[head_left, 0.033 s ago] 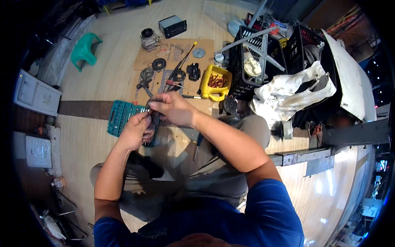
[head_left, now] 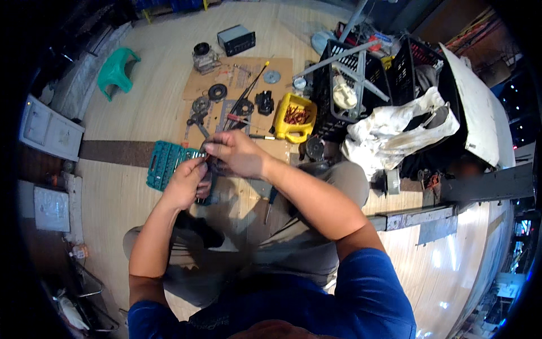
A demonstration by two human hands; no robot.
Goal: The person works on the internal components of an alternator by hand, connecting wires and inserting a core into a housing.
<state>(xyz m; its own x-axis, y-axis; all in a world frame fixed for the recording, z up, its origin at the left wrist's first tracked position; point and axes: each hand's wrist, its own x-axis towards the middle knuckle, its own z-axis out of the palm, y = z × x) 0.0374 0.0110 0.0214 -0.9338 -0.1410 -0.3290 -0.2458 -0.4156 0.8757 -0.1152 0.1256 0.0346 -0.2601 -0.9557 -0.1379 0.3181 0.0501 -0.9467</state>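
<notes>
Black fisheye rim, floor (head_left: 460, 248) glare, shadows

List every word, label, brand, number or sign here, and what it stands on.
Blue shirt: pale lettering on the front, partly blurred; not copied out.
Cardboard: printed marks, too small to read.
Box-shaped device, dark-fronted: any marks are too small to read.
I can make out no other text clearly.

L. hand (head_left: 186, 183) & R. hand (head_left: 240, 153) were close tog., fingers (head_left: 204, 185) curled, w/ both elbows bent, forearms (head_left: 307, 195) angled inward.
</notes>
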